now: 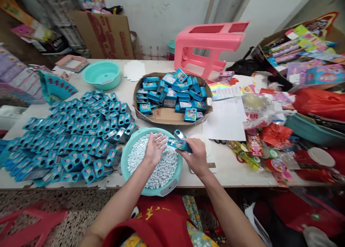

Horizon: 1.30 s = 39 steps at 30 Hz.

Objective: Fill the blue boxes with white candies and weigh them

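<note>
A turquoise basin (pixel 125 161) full of small white pellets (pixel 161 173) stands at the table's front edge. Over the pellets, my left hand (pixel 155 146) is held palm up with its fingers stretched out. My right hand (pixel 196 154) grips a small blue box (pixel 178 144), tilted toward the left palm above the basin's right side. A few white pieces show at the box's near end. Just behind the held box stands another small blue box (pixel 180 134). Whether any pellets lie in my left palm is hard to see.
Many blue boxes with round holes (pixel 81 139) crowd the table's left side. Beyond the basin, a cardboard tray (pixel 161 118) holds more blue boxes. An empty turquoise bowl (pixel 104 76), a pink stool (pixel 210 42), white paper (pixel 226 121) and candy wrappers (pixel 254 143) surround these.
</note>
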{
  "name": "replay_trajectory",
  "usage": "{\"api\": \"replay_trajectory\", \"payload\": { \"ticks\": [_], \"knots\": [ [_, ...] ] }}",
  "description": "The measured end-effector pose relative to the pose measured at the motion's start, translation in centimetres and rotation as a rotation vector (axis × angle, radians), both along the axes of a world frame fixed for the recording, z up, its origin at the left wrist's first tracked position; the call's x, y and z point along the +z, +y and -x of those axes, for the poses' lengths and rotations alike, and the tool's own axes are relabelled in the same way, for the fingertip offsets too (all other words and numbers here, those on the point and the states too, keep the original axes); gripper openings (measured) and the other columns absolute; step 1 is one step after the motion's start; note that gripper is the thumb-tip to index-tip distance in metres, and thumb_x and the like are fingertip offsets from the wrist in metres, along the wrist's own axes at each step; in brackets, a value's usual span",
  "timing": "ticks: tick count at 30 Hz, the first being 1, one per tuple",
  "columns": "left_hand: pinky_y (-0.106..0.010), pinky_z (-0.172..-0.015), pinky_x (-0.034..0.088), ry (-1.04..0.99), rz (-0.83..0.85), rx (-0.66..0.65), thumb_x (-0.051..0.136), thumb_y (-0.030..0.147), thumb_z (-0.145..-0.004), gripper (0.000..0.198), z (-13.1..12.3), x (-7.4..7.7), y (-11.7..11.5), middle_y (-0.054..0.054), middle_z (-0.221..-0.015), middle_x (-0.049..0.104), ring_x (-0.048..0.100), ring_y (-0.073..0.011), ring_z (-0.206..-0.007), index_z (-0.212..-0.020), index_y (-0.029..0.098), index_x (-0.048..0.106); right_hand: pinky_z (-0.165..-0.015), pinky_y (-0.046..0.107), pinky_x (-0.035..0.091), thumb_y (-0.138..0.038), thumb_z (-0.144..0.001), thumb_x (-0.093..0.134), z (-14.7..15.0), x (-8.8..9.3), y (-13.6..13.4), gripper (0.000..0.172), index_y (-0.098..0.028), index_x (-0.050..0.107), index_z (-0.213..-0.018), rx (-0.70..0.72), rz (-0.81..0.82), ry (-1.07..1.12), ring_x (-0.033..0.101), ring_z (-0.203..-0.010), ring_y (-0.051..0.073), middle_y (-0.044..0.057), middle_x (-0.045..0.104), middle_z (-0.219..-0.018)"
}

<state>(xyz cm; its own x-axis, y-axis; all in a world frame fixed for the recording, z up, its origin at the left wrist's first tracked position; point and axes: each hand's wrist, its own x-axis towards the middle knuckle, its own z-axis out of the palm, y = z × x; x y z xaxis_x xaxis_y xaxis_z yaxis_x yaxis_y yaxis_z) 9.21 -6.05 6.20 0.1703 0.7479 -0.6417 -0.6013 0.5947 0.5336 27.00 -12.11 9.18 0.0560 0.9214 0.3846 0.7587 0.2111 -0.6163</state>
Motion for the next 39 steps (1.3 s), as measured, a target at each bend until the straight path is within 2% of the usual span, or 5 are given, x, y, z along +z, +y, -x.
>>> {"api": "replay_trajectory", "payload": {
  "ticks": [6,15,26,33,39],
  "knots": [
    [-0.027,-0.067,0.050,-0.178,0.035,0.227,0.048,0.036,-0.088,0.029,0.1,-0.7,0.3,-0.008,-0.079,0.066,0.064,-0.0160,-0.072,-0.080,0.011,0.062,-0.080,0.036,0.036,-0.028,-0.079,0.066,3.9,-0.2,0.9,0.027,-0.025,0.062,-0.106,0.100,0.047,-0.158,0.055,-0.091,0.024,0.004,0.065,-0.095],
    [-0.022,-0.055,0.050,-0.148,0.122,0.149,0.055,0.023,-0.084,0.014,0.7,-1.3,-0.4,-0.004,-0.067,0.062,0.059,-0.0111,-0.057,-0.083,0.011,0.062,-0.079,0.037,0.039,-0.033,-0.076,0.070,3.5,-1.2,0.7,0.029,-0.025,0.064,-0.103,0.048,0.127,-0.035,0.056,-0.092,0.024,0.003,0.066,-0.094],
    [-0.017,-0.043,0.043,0.025,0.124,-0.008,0.057,0.023,-0.083,0.010,3.6,-2.4,0.7,-0.001,-0.065,0.057,0.054,-0.0079,-0.048,-0.083,0.014,0.060,-0.077,0.035,0.050,-0.035,-0.062,0.079,-4.5,-6.4,-2.0,0.044,-0.021,0.060,-0.100,-0.318,0.263,0.831,0.062,-0.082,0.020,0.002,0.067,-0.092],
    [-0.017,-0.044,0.045,0.169,0.155,0.030,0.054,0.022,-0.084,0.010,4.8,-3.5,1.7,-0.001,-0.066,0.058,0.055,-0.0081,-0.050,-0.083,0.014,0.061,-0.078,0.034,0.050,-0.036,-0.055,0.079,-9.5,-11.7,0.0,0.047,-0.019,0.058,-0.094,-0.534,0.179,0.808,0.060,-0.080,0.019,0.001,0.064,-0.087],
    [-0.017,-0.045,0.045,0.194,0.175,0.025,0.054,0.022,-0.084,0.010,4.7,-3.9,1.8,-0.001,-0.066,0.058,0.055,-0.0079,-0.051,-0.081,0.014,0.060,-0.084,0.036,0.049,-0.039,-0.055,0.078,-10.3,-12.5,-0.1,0.062,-0.018,0.055,-0.109,-0.541,0.179,0.787,0.060,-0.095,0.021,0.008,0.062,-0.110]
  ]
}}
